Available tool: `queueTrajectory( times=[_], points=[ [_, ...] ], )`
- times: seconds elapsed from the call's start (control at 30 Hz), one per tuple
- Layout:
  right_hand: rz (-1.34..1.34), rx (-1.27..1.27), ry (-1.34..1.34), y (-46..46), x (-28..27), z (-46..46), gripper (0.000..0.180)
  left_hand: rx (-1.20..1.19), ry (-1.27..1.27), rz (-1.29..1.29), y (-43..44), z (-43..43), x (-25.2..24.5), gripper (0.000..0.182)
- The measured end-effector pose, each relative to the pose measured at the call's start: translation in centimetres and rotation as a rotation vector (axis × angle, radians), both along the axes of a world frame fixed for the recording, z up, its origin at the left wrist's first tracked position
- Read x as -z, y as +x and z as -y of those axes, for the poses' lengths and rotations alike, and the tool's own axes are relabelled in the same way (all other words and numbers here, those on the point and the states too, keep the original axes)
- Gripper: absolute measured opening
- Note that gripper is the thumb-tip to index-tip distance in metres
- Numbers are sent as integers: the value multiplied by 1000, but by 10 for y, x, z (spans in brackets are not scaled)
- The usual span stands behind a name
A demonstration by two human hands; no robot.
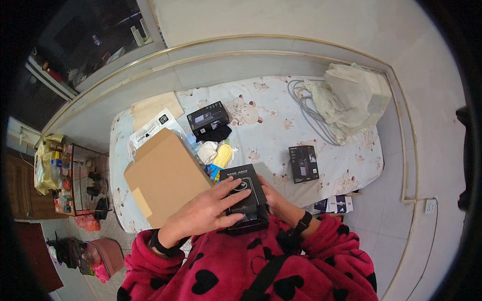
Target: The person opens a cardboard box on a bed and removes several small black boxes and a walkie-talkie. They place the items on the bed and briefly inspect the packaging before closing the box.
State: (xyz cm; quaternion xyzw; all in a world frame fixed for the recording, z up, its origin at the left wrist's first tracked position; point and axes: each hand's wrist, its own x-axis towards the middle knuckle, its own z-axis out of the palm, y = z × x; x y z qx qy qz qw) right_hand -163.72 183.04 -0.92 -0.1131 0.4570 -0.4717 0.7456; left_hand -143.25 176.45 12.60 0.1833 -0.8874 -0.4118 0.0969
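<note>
A black printed carton point(253, 205) is held close before my body, above the table's front edge. My left hand point(211, 205) lies across its face with the fingers spread, pressing on it. From the other side my right hand point(272, 195) grips the carton along its edge; some of its fingers are hidden behind. Beside my left forearm rests a large flat brown cardboard box point(169, 177). Just beyond the held carton are a blue-and-yellow packet point(214, 172), a yellow item point(224, 156) and a crumpled white cloth-like piece point(207, 152).
Another black carton point(205, 117) stands at the back, with black cloth point(214, 133) against it. A third point(303, 164) is at the right on the bear-patterned tablecloth point(263, 131). A plastic-wrapped bundle point(350, 98) and grey cable point(310, 109) occupy the far right. A wire rack point(90, 150) stands left.
</note>
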Motion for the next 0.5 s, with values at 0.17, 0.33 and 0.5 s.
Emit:
queueTrajectory(
  times=[0.17, 0.33, 0.5],
  points=[
    [86, -34, -50, -6, -3, -4, 65, -123, 22, -38, -2, -9, 10, 54],
    [-219, -129, -180, -4, -24, -8, 71, -263, 24, -136, -4, -37, 34, 58],
    [-294, -325, -321, -22, -66, -31, 95, -409, 166, -273, 10, -47, 39, 51]
  ],
)
